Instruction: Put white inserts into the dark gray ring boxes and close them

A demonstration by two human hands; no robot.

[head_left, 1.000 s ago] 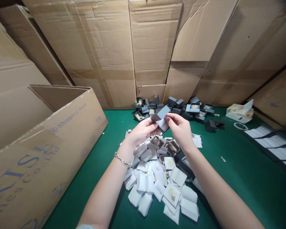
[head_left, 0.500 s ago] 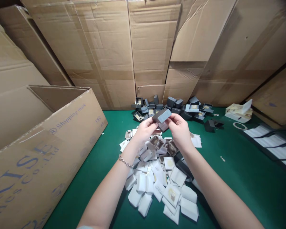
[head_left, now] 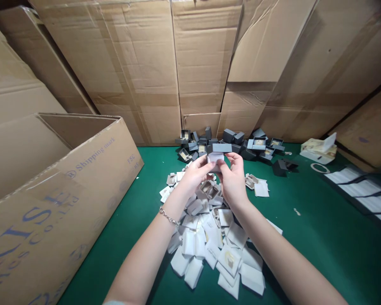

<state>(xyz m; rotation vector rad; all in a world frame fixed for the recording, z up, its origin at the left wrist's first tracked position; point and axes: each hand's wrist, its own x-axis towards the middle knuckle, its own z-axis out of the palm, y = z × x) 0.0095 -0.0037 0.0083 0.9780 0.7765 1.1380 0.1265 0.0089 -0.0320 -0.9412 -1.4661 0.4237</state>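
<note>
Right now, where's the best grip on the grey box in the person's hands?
Grey box: probably the lower body, pinched at its sides from below, where the left hand and right hand hold it. The grey lid stands up top and looks opened, so gripping it could swing it.

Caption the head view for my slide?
Left hand and right hand hold a grey box above white inserts on green matting.
</note>
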